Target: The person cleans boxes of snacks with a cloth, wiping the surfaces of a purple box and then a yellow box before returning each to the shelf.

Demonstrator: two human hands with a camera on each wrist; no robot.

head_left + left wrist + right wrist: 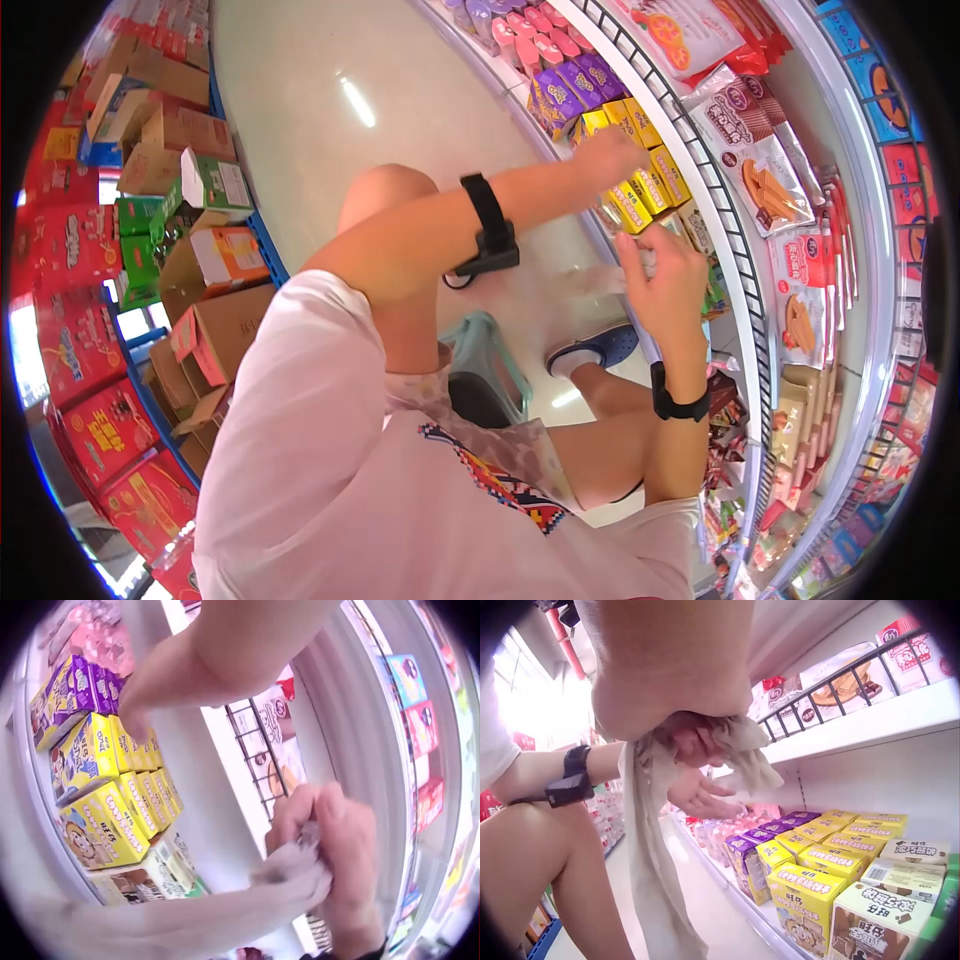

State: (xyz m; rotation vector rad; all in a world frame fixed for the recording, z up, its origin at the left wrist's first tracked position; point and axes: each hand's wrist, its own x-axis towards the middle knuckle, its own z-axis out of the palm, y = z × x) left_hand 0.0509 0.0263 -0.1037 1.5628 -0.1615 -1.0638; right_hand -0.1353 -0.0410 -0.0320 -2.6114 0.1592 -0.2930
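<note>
My left hand hangs over the yellow boxes on the lower shelf, and the right wrist view shows its fingers loosely extended with nothing held. Whether it touches a box is unclear. My right hand grips a bunched pale cloth beside the shelf front. From that grip a long end of the cloth hangs down in the right wrist view. Yellow boxes stand in rows between purple boxes and white-and-brown boxes.
Packaged wafers stand behind a black wire rail on the shelf above. Pink packages lie past the purple boxes. A pale green stool is by my legs. Cardboard cartons and red boxes line the left side.
</note>
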